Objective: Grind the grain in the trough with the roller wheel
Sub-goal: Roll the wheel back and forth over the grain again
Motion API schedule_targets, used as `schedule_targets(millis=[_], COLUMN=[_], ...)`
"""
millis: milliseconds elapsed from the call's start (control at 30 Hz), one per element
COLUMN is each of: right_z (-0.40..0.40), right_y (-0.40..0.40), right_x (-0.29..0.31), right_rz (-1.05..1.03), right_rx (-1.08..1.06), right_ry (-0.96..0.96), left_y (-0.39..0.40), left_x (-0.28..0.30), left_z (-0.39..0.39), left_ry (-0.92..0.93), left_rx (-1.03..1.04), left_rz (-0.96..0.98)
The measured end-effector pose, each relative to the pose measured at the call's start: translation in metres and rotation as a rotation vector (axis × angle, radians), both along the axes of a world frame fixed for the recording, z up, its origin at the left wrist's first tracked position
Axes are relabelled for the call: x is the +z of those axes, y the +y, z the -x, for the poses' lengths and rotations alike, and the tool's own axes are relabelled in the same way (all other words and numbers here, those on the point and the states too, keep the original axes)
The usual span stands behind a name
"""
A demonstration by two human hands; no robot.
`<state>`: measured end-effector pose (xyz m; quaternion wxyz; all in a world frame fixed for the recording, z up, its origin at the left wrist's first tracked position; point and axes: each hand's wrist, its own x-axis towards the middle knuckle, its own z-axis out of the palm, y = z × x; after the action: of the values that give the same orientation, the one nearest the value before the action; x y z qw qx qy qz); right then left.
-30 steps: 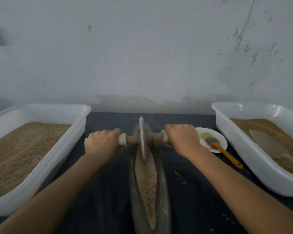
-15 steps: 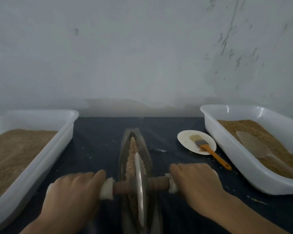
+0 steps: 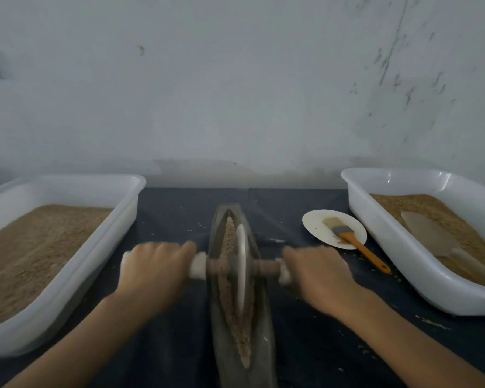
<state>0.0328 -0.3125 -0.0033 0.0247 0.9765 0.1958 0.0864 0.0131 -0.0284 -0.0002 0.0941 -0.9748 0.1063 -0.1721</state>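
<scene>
A: Why a hand on each side?
B: The wheel (image 3: 240, 268) stands on edge in the trough (image 3: 261, 317), so the left hand (image 3: 154, 268) and right hand (image 3: 317, 271) each curl tight round one end of the handle (image 3: 266, 267) to keep it upright, I'd say. The grain (image 3: 237, 326) lies along the groove, before and behind the wheel.
A: And the count?
B: One wheel, one trough. Two white tubs, the left one (image 3: 67, 281) and the right one (image 3: 420, 264), both holding grain. One scoop (image 3: 429, 233) lies in the right tub. One plate (image 3: 317, 224), one brush (image 3: 350, 238) resting on it
</scene>
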Motion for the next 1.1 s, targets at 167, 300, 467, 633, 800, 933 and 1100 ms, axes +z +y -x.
schedule_targets(millis=[167, 300, 467, 633, 800, 933, 1100], right_z=[0.060, 0.025, -0.072, -0.083, 0.012, 0.058, -0.010], right_y=[-0.007, 0.004, 0.020, 0.023, -0.004, -0.011, 0.012], right_x=[0.023, 0.016, 0.002, -0.008, 0.002, 0.010, 0.007], right_rz=[0.090, 0.108, 0.042, -0.003, 0.036, 0.021, 0.163], right_rx=[0.115, 0.007, -0.026, -0.063, 0.065, 0.147, 0.042], right_ry=[-0.103, 0.027, -0.178, -0.216, -0.166, -0.248, -0.207], left_y=[0.006, 0.006, 0.000, -0.008, -0.005, 0.004, 0.003], left_x=[0.008, -0.002, 0.007, 0.012, 0.001, 0.000, -0.012], left_z=[0.065, 0.026, -0.066, -0.077, 0.020, 0.064, -0.005], left_ry=[0.032, 0.062, -0.099, -0.128, -0.135, -0.078, -0.055], left_rx=[-0.134, -0.072, 0.080, 0.081, -0.080, -0.184, 0.007], left_rz=[0.025, -0.031, -0.025, -0.046, -0.012, 0.075, 0.005])
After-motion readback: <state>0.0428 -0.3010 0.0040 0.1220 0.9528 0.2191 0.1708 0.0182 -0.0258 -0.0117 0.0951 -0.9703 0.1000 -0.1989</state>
